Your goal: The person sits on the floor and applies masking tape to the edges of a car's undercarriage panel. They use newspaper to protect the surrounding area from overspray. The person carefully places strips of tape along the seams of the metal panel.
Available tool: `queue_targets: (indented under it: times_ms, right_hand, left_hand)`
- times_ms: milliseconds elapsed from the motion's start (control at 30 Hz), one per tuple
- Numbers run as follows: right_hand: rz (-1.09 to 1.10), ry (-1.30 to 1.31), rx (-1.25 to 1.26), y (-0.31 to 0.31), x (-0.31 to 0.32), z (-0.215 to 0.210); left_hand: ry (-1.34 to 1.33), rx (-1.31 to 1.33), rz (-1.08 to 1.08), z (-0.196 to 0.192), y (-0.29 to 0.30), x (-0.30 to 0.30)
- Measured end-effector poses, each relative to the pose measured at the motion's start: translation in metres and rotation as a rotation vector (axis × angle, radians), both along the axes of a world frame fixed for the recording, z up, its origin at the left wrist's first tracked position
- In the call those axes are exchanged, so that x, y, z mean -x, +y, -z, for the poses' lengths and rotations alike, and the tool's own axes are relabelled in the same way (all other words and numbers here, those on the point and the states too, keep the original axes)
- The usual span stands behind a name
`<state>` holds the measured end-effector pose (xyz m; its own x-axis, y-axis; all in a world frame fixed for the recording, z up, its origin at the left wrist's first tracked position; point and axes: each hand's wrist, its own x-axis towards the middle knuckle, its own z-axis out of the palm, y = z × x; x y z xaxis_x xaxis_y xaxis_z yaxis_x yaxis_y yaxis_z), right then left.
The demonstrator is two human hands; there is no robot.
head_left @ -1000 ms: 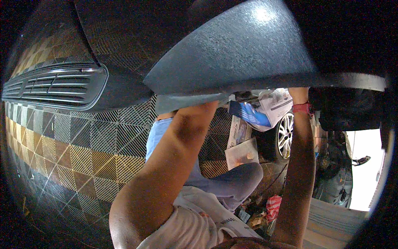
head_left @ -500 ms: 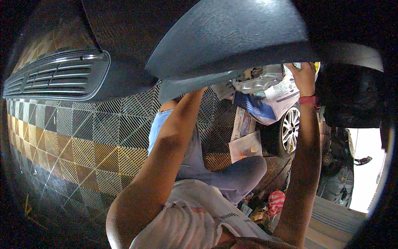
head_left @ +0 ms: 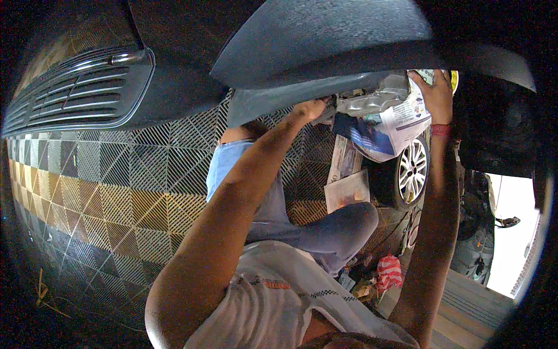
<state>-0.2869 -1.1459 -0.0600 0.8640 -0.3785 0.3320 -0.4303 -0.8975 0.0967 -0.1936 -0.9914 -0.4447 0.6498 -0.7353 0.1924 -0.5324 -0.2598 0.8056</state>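
My left hand reaches below the dark car body panel. Its fingers are curled at the left end of a clear and grey plastic unit that looks like a headlamp; exactly what they grip is hidden. Printed newspaper lies under the lamp and hangs down from it. My right hand is at the lamp's right end, thumb to the left and fingers bent over the newspaper edge, holding it. A red band circles that wrist. The fingertips are partly covered by the panel's shadow and the paper.
A dark grille is at the left. Below the lamp, a silver-spoked wheel stands beside loose paper sheets on the patterned tile floor. A red-and-white striped bag lies near my knee, and grey steps are at lower right.
My left hand has moved right, out from behind the panel's lower edge, to the lamp's left end. My right hand stays at the lamp's right end. The whole view has shifted slightly.
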Motion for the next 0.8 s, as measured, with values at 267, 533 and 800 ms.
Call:
queue_targets:
  times_ms: [267,533,800]
  right_hand:
    - [0.033,-0.003,0.018,0.006,-0.005,0.001]
    - [0.002,-0.023,0.007,0.002,0.0,-0.001]
    - [0.016,0.06,-0.164,0.012,-0.004,-0.004]
  left_hand:
    - [0.467,0.154,-0.056,-0.062,0.033,0.009]
    - [0.381,0.102,-0.04,-0.092,0.045,0.009]
    - [0.245,0.184,-0.073,-0.092,0.04,0.003]
